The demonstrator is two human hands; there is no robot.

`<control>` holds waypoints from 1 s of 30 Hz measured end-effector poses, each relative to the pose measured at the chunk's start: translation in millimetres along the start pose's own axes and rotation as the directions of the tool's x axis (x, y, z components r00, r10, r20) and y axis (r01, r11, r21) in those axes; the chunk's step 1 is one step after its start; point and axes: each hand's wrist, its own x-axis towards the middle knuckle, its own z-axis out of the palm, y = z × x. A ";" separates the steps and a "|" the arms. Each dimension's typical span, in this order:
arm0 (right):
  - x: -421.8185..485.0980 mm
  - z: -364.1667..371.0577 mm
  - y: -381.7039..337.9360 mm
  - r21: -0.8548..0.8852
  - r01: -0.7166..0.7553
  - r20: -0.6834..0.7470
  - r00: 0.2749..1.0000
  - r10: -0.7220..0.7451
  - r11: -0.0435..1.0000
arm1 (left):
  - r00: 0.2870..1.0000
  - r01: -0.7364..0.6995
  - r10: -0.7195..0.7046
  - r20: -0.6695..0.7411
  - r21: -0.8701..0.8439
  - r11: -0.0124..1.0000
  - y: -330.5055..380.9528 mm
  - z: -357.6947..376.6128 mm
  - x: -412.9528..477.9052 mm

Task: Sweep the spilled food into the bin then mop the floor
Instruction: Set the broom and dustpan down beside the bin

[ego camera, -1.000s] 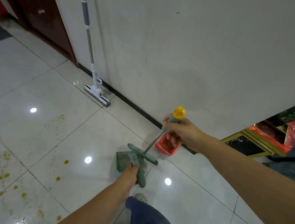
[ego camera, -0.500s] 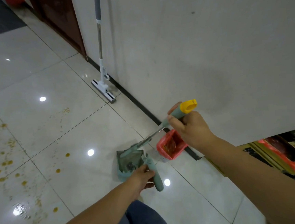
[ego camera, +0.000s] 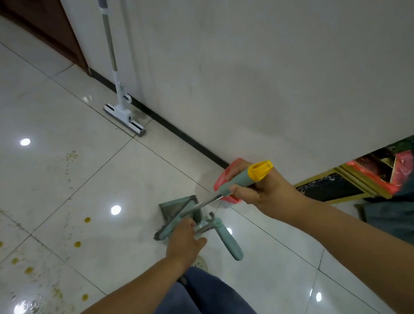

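My right hand (ego camera: 261, 189) grips the green broom handle (ego camera: 238, 183) just below its yellow cap. The metal shaft runs down-left to the broom head (ego camera: 174, 222), which lies across the green dustpan (ego camera: 177, 205) on the floor. Over the dustpan's rear edge, by the comb teeth, my left hand (ego camera: 185, 241) holds the dustpan with curled fingers. The dustpan's handle (ego camera: 229, 241) sticks out to the lower right. A small bin with a red liner (ego camera: 224, 179) stands by the wall, mostly hidden behind my right hand. Yellow-brown food spots (ego camera: 77, 244) dot the tiles at the left.
A white flat mop (ego camera: 123, 114) leans against the wall at the back. A black skirting strip (ego camera: 181, 134) runs along the wall's foot. A second red-lined container (ego camera: 402, 169) and gold-framed furniture (ego camera: 341, 182) sit at the right. My trouser leg (ego camera: 201, 305) is below.
The broom head has swung down across the dustpan. My left hand has slid from the dustpan's handle up to its rear edge. My right hand has moved in front of the bin.
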 end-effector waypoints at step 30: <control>-60.5 -49.4 5.8 -0.109 -0.156 -0.282 0.952 0.120 0.982 | 0.943 -0.317 0.281 0.181 0.224 0.921 87.1 59.1 27.8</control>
